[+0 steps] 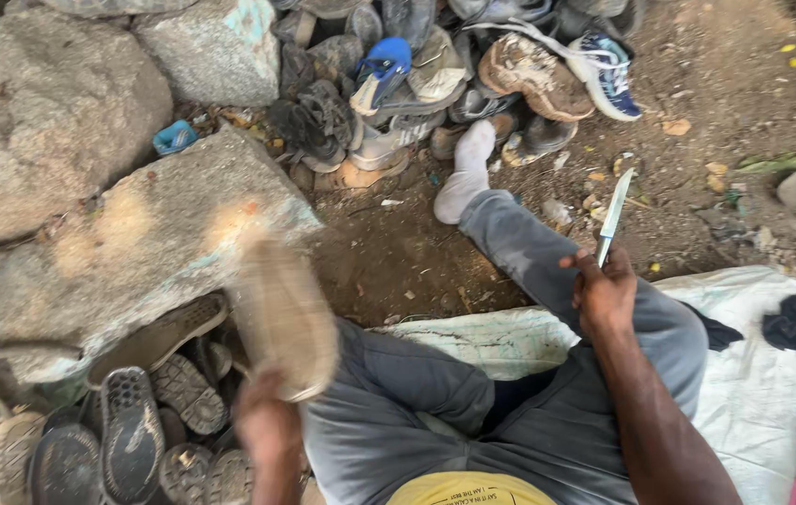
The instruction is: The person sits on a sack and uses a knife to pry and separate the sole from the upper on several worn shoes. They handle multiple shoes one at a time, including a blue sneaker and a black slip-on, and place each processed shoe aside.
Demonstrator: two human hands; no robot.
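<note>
Counts: 1 knife (614, 217), 1 sole (284, 318) in fingers, 2 black rags (788, 323), 4 rocks (141, 248); shoe pile (473, 75) uncountable.

A shoe sole (284, 318) is held up at nine o'clock by the left hand (265, 425), just before a large flat rock (136, 252). A knife (613, 217) is held upright at two o'clock in the right hand (603, 292), above the bent right knee. A heap of soles (127, 440) is piled at eight o'clock below the rock. Worn shoes (454, 75) are stacked at twelve o'clock, beyond the outstretched socked foot (468, 168). A sack (762, 365) is spread on the ground at four o'clock.
</note>
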